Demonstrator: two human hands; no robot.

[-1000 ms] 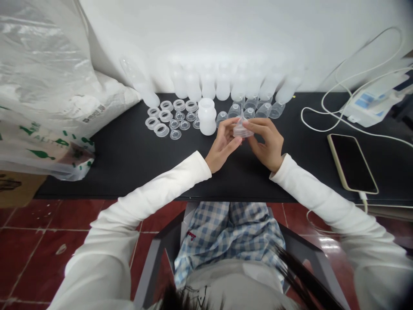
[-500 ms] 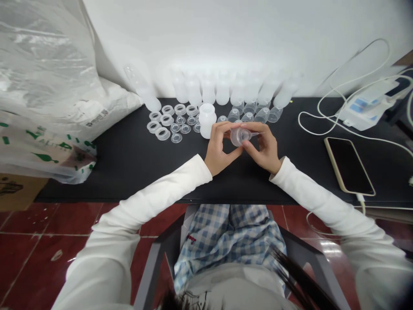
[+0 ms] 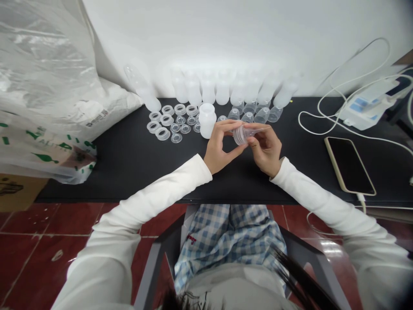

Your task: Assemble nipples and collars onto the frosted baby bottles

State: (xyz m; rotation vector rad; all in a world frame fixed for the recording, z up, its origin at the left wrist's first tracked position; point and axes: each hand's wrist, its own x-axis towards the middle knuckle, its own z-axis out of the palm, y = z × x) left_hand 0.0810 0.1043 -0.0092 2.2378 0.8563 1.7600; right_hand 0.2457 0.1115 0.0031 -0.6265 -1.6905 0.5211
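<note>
Between my two hands is a translucent bottle ring (image 3: 239, 135) with a clear soft nipple in it, tilted on its side so that its ridged wall shows. My left hand (image 3: 217, 148) curls around the ring, thumb below and fingers above. On the right, my right hand (image 3: 267, 151) pinches the clear part that tapers out of the ring; its fingers partly cover the nipple. Just behind my left hand an open white baby bottle (image 3: 207, 122) stands upright. Loose rings (image 3: 162, 134) and clear nipples (image 3: 176, 138) lie to its left, several of each.
Several clear domed caps (image 3: 262, 115) stand behind my hands. A row of white bottles (image 3: 222, 91) lines the wall. At the right are a phone (image 3: 350, 165) on a cable and a white charger block (image 3: 363, 110). Plastic bags (image 3: 64, 148) crowd the left side.
The ring has turned from facing up to lying more sideways and shifted slightly right. My right hand has moved a little to the right, and the clear tapered part sticks out further.
</note>
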